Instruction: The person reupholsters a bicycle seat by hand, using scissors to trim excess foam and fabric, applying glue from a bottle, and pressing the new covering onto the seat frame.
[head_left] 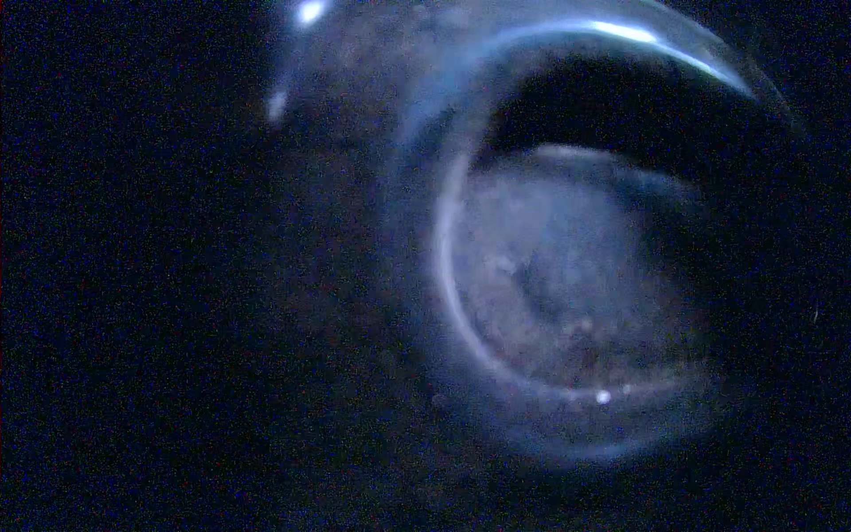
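Note:
Neither of my hands can be made out in this very dark, blurred head view. A large round shape with a pale, shiny rim (448,257) fills the middle and right. Inside the rim lies a dull grey-violet patch (567,248) with a darker smudge near its middle. What these shapes are, I cannot tell.
A bright curved streak (625,33) runs along the top right, and a small bright spot (310,11) sits at the upper left. Deep shadow hides the left side, the lower edge and the far right.

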The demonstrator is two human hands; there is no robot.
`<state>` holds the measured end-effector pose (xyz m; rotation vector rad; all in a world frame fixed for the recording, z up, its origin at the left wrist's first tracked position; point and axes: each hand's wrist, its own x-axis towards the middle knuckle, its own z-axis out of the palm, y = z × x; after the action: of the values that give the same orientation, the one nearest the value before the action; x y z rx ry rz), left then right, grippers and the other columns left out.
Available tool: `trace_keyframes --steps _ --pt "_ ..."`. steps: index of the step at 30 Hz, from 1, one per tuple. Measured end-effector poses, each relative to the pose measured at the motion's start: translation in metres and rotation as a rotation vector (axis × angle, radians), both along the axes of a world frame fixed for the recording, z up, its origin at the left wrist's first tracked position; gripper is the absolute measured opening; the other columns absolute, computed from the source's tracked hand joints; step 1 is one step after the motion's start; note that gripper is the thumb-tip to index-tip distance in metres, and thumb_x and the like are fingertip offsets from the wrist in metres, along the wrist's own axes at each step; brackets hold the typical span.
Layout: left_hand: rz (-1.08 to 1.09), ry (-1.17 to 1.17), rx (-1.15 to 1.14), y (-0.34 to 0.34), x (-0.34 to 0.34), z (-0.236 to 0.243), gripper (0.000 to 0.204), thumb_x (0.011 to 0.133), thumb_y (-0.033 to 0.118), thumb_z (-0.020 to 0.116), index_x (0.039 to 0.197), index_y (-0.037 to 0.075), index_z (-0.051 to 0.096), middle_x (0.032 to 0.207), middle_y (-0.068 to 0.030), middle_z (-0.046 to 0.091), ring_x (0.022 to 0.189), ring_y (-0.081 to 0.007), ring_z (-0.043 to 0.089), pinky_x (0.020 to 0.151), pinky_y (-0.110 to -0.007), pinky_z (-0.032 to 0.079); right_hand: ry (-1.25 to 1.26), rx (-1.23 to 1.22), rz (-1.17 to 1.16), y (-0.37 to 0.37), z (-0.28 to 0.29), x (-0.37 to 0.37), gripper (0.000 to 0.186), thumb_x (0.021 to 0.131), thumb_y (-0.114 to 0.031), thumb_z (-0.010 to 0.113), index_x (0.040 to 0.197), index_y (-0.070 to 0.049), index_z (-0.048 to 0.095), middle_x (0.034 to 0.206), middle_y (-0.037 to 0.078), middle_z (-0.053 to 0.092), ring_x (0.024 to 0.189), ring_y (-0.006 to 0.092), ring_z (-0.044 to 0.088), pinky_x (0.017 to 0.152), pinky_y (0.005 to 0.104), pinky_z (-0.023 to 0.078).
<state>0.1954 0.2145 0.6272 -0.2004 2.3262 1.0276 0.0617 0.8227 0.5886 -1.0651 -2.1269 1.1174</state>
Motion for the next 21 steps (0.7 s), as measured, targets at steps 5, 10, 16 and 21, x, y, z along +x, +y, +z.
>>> trace_keyframes --steps 5,10,16,21 --pt "0.065 -0.103 -0.051 0.002 0.025 -0.018 0.081 0.086 0.046 0.079 0.146 0.004 0.045 0.130 -0.0164 0.061 0.108 -0.0251 0.067 0.084 -0.038 0.056 0.002 -0.021 0.003 0.020 -0.014 -0.014 0.107 0.065 -0.014 0.090 0.153 0.006 0.031 0.129 0.021 0.061 0.113 0.0269 0.063 0.102 0.0374 0.049" --pt "0.127 -0.172 -0.063 0.007 0.050 -0.044 0.080 0.086 0.046 0.079 0.146 0.004 0.046 0.128 -0.0163 0.062 0.107 -0.0247 0.068 0.084 -0.038 0.056 0.038 -0.029 0.037 0.035 -0.014 -0.034 0.108 0.065 -0.013 0.089 0.153 0.006 0.030 0.129 0.021 0.061 0.112 0.0271 0.063 0.102 0.0375 0.049" --pt "0.140 -0.226 -0.085 0.011 0.030 -0.086 0.079 0.086 0.046 0.079 0.145 0.004 0.047 0.125 -0.0161 0.064 0.106 -0.0241 0.068 0.083 -0.037 0.056 0.042 -0.056 0.025 0.070 -0.035 -0.039 0.109 0.064 -0.012 0.089 0.153 0.006 0.029 0.129 0.021 0.060 0.112 0.0273 0.063 0.102 0.0377 0.049" --pt "0.249 -0.195 -0.182 -0.031 0.035 -0.092 0.078 0.086 0.045 0.079 0.145 0.004 0.048 0.123 -0.0159 0.066 0.106 -0.0237 0.068 0.083 -0.037 0.056 0.233 -0.192 0.106 0.071 -0.043 -0.100 0.109 0.064 -0.011 0.088 0.154 0.006 0.028 0.129 0.021 0.060 0.112 0.0274 0.063 0.102 0.0379 0.049"
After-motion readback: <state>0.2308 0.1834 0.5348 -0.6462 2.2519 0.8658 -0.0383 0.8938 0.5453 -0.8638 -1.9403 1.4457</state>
